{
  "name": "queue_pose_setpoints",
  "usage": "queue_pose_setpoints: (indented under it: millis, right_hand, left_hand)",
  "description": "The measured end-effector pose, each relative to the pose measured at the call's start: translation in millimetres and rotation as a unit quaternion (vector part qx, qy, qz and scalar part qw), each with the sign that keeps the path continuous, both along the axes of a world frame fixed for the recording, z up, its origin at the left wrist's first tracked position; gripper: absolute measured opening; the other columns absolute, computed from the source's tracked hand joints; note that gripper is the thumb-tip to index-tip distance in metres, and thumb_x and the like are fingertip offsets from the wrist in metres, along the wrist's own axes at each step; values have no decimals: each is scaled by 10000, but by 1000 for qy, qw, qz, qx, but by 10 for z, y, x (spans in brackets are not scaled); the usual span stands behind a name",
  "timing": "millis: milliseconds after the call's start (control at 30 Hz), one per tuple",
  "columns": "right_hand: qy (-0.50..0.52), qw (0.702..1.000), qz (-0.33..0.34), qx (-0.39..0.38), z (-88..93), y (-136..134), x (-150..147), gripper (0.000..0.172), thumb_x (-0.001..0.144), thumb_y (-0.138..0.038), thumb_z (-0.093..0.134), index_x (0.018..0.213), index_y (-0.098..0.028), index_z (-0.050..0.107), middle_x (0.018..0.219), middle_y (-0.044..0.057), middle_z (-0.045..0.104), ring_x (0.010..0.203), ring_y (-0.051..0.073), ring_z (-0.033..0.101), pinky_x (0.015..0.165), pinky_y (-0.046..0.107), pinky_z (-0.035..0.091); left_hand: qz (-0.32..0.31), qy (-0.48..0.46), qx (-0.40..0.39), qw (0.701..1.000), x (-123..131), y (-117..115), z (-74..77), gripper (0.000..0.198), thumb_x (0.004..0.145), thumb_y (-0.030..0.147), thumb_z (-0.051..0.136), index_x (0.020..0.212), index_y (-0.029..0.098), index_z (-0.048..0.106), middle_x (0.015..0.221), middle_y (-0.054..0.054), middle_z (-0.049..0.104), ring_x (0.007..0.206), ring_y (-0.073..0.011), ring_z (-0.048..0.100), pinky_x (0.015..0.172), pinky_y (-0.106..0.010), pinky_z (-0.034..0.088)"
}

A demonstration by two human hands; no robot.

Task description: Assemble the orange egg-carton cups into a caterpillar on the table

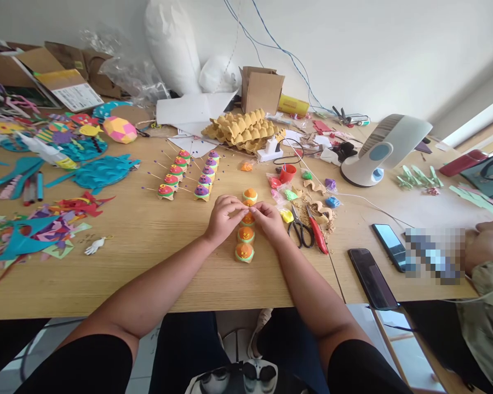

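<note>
A strip of egg-carton cups topped with orange clay (245, 251) lies lengthwise in front of me, with green edging and small yellow details on the cups. My left hand (225, 220) and my right hand (268, 221) meet over its upper middle, thumbs and fingertips pinched together. Whatever is between the fingertips is too small to make out, and the fingers partly cover the cups below. Left of the strip stand two similar rows, one with red tops (172, 179) and one with purple tops (206, 179), both stuck with thin pins.
Black scissors (301, 227) and a red cutter (318, 232) lie right of my right hand, near bags of coloured clay (290, 194) and a red cup (287, 173). Further right are a white fan (384, 148), phones (372, 278) and another person's hand (487, 246). Paper scraps (45, 230) spread leftward.
</note>
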State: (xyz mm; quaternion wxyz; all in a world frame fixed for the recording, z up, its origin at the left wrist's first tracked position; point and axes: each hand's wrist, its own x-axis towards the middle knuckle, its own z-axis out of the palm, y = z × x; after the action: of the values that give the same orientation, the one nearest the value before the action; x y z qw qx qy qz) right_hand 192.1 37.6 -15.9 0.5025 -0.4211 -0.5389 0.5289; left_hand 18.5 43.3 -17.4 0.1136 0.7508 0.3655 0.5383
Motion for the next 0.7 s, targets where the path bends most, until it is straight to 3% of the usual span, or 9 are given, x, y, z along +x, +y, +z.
queue_pose_setpoints:
  millis: [300,700]
  right_hand:
    - [-15,999,-18,22,-1,18,14,457,776,-646,713,776,-193,652,700,-15,590,660,127,480,626,259,388]
    - [-27,999,8,26,28,-12,9,453,832,-635,663,766,-186,662,658,-25,532,626,118,439,619,262,371]
  left_hand:
    - [-11,9,2,1000,8,-18,-1,191,897,309,726,1076,243,736,974,-35,709,1016,-212,616,975,-403,500]
    - [-4,2,-2,1000,2,4,-7,77,907,307,714,912,248,765,884,-32,707,961,-207,612,926,-409,506]
